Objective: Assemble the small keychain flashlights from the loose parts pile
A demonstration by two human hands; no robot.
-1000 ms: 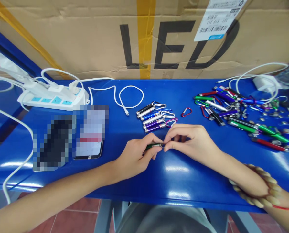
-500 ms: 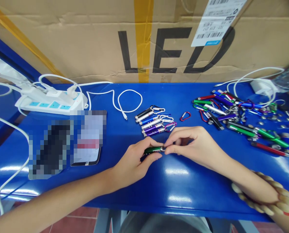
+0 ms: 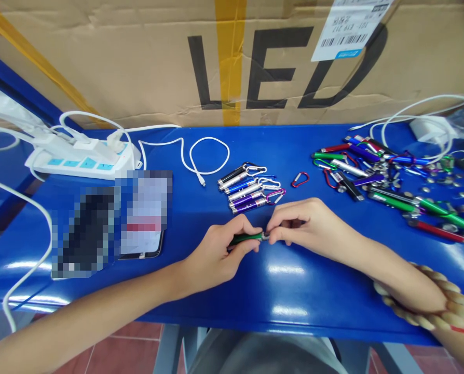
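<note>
My left hand (image 3: 222, 252) is closed around a slim green mini flashlight (image 3: 248, 238), held level just above the table. At its silver right end, the thumb and fingertips of my right hand (image 3: 313, 223) pinch together; the fingers hide exactly which part they grip. Behind my hands lies a neat row of keychain mini flashlights (image 3: 244, 192) in black, silver, blue and purple, with carabiner clips on their right ends. A loose red carabiner (image 3: 300, 179) rests to the right of that row.
On the right is a jumbled pile of mini flashlights (image 3: 372, 174) with small metal caps (image 3: 450, 227). Two phones (image 3: 140, 244) and a white power strip (image 3: 84, 163) with cables occupy the left. A large cardboard box (image 3: 138, 62) stands along the back of the blue table (image 3: 232, 291).
The view has tilted slightly, shifting the table items up a little. Both hands stay on the green mini flashlight, with its silver end now showing a bit more between them.
</note>
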